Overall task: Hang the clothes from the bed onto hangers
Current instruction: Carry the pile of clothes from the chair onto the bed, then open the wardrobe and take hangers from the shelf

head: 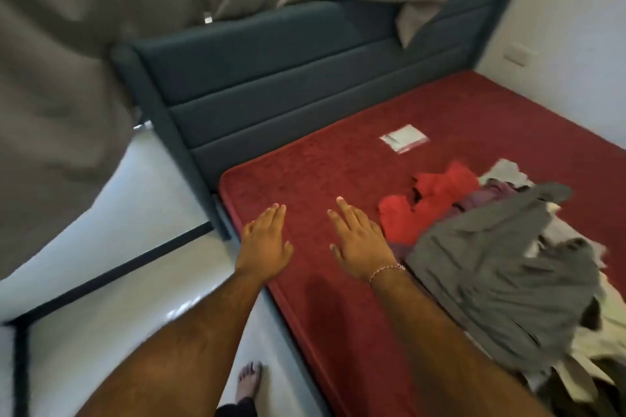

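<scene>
Both hands out flat, palms down, over the near corner of the bed (pixel 315 281). Left hand (pixel 266 240): fingers straight and together, holding nothing. Right hand (pixel 357 240): fingers straight, slightly spread, holding nothing; thin bracelet (pixel 388 270) at the wrist. Cannot tell whether the palms rest on the red mattress cover or hover just above it

Clothes pile (pixel 501 247) lies to the right of the right-hand fingers, on the same surface. Nearest piece: red garment (pixel 437 196), just beside the right hand, not touched. Grey garment (pixel 501 267) draped over the pile, right of and nearer than the fingertips. Purple and white pieces underneath, shapes unclear (motion blur)

Beyond the fingertips: bare mattress, then dark padded headboard (pixel 288 78). White label (pixel 403 138) on the mattress, beyond the right fingertips. Beige curtain (pixel 67 95) hangs left of and above the left hand. Bare foot (pixel 250 382) on the pale floor, below the left forearm

No hangers in view

Judgement: task not started; nothing picked up. The flat, empty hands look like a ready pose with both hands free for a garment. Likely first pick is the red piece, being closest to the right fingers and lying loose at the pile's edge
</scene>
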